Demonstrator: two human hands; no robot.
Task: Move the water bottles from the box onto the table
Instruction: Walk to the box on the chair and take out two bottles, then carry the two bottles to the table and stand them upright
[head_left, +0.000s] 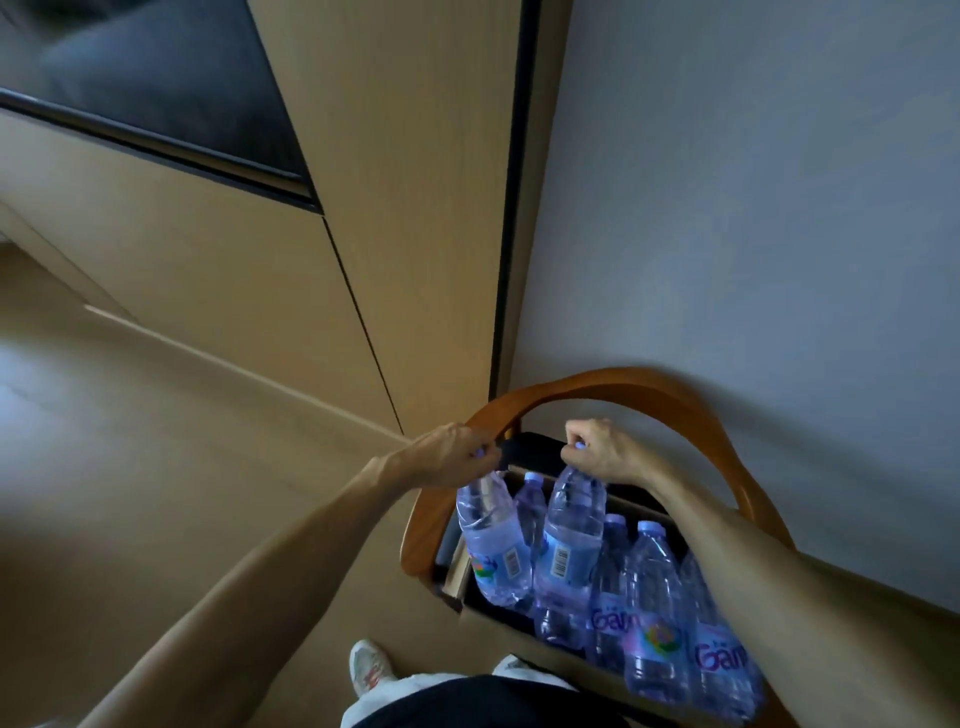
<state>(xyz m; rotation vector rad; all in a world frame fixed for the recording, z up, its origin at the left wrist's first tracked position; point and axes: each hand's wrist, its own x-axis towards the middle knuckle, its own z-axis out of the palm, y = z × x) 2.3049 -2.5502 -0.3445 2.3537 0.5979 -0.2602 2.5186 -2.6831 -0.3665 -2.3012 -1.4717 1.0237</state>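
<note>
Two clear plastic water bottles with pale purple caps hang above an open cardboard box (460, 569). My left hand (449, 452) grips one bottle (491, 540) by its cap. My right hand (605, 449) grips the other bottle (569, 535) by its cap. Both bottles are lifted, with their lower ends still level with the box opening. Several more bottles (654, 613) stand upright in the box, partly hidden under my right forearm.
The box sits on a wooden chair with a curved back rail (613, 382) against a grey wall (753, 208). Light wooden cabinet panels (405, 208) stand to the left, pale floor (156, 467) below. My shoe (370, 670) is near the chair.
</note>
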